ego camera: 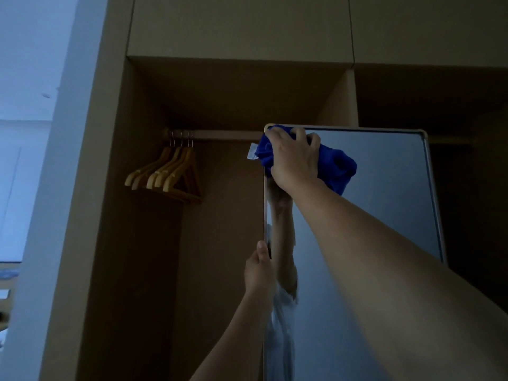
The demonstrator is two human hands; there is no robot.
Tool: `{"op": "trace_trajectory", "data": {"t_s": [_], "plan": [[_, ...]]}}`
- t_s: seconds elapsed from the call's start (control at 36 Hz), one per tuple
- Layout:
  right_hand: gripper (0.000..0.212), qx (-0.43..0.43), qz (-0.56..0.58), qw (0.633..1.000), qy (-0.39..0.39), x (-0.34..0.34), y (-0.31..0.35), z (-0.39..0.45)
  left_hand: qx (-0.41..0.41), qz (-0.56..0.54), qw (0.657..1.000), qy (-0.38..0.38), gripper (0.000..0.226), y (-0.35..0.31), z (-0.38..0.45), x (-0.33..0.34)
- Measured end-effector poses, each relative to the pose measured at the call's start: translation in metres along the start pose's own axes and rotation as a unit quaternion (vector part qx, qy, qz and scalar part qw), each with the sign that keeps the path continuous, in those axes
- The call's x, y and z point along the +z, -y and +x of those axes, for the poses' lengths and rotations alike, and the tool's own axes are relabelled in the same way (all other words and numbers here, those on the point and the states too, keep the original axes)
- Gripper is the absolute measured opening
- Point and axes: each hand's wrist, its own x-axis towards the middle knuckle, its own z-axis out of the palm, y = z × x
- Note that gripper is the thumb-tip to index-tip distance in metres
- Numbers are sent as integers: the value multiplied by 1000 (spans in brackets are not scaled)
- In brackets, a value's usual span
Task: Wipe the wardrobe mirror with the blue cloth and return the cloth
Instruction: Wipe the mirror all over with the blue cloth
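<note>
The right hand (pixel 292 158) grips the blue cloth (pixel 336 169), bunched against the mirror's (pixel 384 204) top left corner; the left hand (pixel 259 270) pinches the mirror's left edge. Wooden hangers (pixel 167 174) hang inside the dim wardrobe (pixel 225 86) (pale wall at left).

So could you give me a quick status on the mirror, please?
Right hand presses cloth on mirror's top left corner. Left hand grips its left edge. Nothing in the way.

open wardrobe bay (pixel 225 243) left of mirror (pixel 384 202); hangers (pixel 167 171), rail (pixel 220 134) crowding its top
</note>
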Motion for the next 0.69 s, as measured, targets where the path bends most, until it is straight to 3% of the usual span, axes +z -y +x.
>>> {"op": "trace_trajectory", "data": {"t_s": [0.31,0.39,0.61,0.69], "plan": [[62,0,-2,1000,-4,4,-2,5,-4,-30,1000,-4,59,0,-4,0],[56,28,11,999,-22,3,-5,2,6,-26,1000,-2,47,1,-2,0],[57,82,27,996,-7,1,-3,4,-4,-27,1000,-1,50,0,-4,0],[60,49,54,997,-8,4,8,5,-7,-42,999,0,44,4,-1,3]]}}
